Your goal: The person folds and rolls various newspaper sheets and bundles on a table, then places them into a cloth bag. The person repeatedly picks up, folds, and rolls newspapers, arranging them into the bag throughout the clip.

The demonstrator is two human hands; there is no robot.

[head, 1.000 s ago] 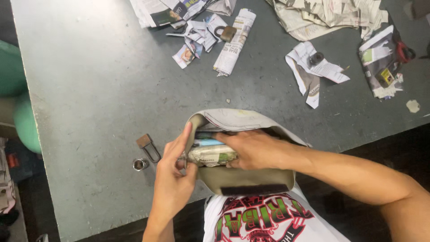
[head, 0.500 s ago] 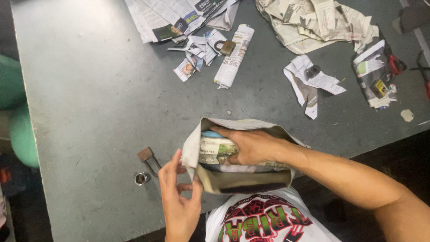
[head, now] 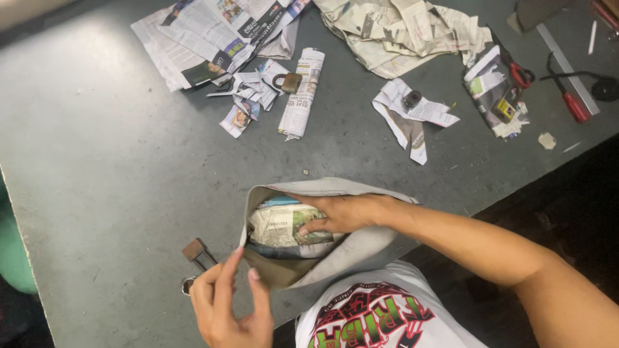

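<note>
A beige fabric pouch (head: 348,190) lies open at the table's near edge, stuffed with crumpled newspaper (head: 277,225). My right hand (head: 342,212) is inside the pouch's mouth, fingers pressing on the newspaper. My left hand (head: 229,306) hovers just left of the pouch with fingers spread, holding nothing; its fingertips are near the pouch's lower left corner. A small brown clip (head: 195,250) and a metal ring (head: 187,283) lie on the table beside my left hand.
Grey table (head: 116,161). At the far side lie newspaper sheets (head: 200,38), a rolled newspaper (head: 303,93), a padlock (head: 288,82), crumpled paper (head: 406,29), torn scraps (head: 412,116), red-handled scissors (head: 519,71) and a red screwdriver (head: 570,103).
My left hand let go of the pouch's left edge and drew back toward me, fingers spread. My right hand stayed inside the pouch on the newspaper.
</note>
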